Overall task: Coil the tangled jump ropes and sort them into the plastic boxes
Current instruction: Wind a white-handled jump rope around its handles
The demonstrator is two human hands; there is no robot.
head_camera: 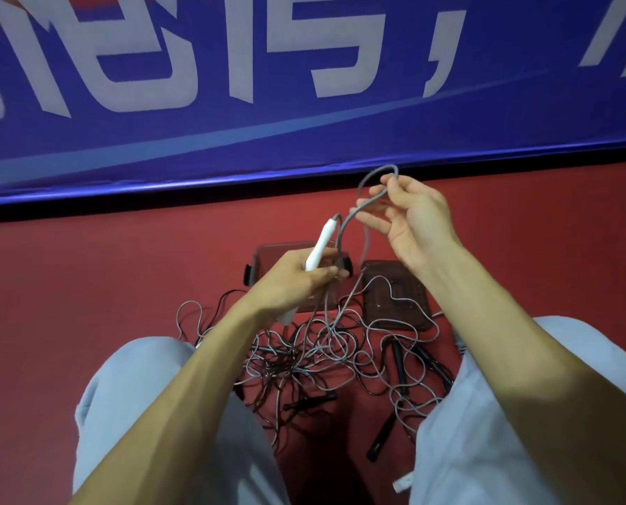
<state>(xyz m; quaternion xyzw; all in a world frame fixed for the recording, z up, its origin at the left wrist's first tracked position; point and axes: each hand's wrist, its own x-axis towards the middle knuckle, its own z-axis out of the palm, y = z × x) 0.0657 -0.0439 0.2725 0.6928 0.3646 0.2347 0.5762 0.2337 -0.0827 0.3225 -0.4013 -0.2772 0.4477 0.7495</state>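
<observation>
1. Floor (85, 286), red, runs open on both sides up to the dark lower edge of the blue banner (304, 133).
2. Tangled jump ropes (315, 355) lie heaped between the person's knees, reaching the two plastic boxes (395, 300) just beyond.
3. Left hand (297, 278) grips a white handle (320, 246); right hand (413, 220) pinches its grey rope (368, 184) in a raised loop.
</observation>
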